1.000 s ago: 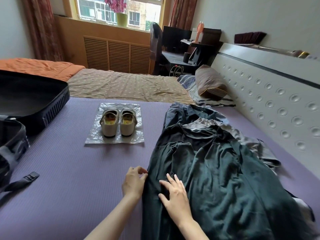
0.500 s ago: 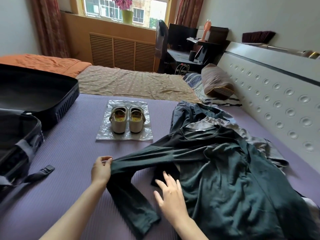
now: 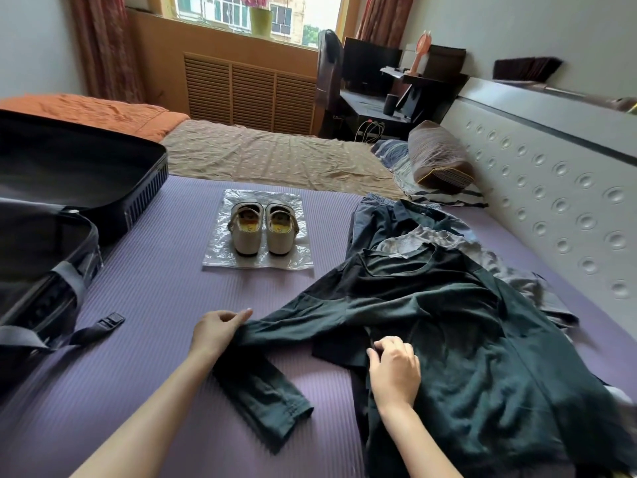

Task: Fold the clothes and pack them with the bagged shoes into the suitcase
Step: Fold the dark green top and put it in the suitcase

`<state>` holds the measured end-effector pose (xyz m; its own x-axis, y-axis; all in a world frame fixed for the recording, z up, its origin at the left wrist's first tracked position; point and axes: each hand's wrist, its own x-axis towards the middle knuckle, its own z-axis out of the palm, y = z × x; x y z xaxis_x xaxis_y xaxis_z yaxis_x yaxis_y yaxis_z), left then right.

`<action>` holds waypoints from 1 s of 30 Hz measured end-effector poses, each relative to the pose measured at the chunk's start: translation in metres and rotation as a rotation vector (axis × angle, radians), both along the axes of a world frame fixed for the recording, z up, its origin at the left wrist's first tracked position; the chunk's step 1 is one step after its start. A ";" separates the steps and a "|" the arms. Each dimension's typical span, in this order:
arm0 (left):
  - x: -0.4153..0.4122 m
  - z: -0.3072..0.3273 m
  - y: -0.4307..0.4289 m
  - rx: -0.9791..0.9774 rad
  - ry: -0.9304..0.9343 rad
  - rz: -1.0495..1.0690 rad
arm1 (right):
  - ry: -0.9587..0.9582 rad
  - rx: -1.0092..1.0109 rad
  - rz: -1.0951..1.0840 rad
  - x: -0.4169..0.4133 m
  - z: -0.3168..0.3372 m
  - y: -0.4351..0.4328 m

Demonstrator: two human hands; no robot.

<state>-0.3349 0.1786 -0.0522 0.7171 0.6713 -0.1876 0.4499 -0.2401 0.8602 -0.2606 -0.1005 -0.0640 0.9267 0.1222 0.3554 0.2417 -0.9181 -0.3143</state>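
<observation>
A dark green long-sleeved shirt (image 3: 482, 339) lies spread on the purple mat, on top of a pile of other clothes (image 3: 431, 236). My left hand (image 3: 215, 331) pinches its left sleeve, stretched out toward the left with the cuff hanging down toward me. My right hand (image 3: 394, 369) has curled fingers gripping the shirt's body near its left side. A pair of white shoes (image 3: 263, 229) stands on a clear plastic bag (image 3: 220, 250) further back. The open black suitcase (image 3: 103, 188) lies at the left.
A suitcase strap with a buckle (image 3: 112, 320) trails onto the purple mat (image 3: 155, 298). A padded headboard (image 3: 551, 201) runs along the right. A striped pillow (image 3: 437, 157) lies beyond the clothes, and a beige sheet (image 3: 269, 157) covers the bed behind.
My left hand has drawn the shirt's sleeve out to the left, away from the body. My right hand went from lying flat on the shirt to curling its fingers into the fabric.
</observation>
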 end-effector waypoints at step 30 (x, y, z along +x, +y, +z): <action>-0.065 0.034 0.120 0.274 -0.216 0.535 | 0.059 0.183 0.643 -0.156 0.003 0.181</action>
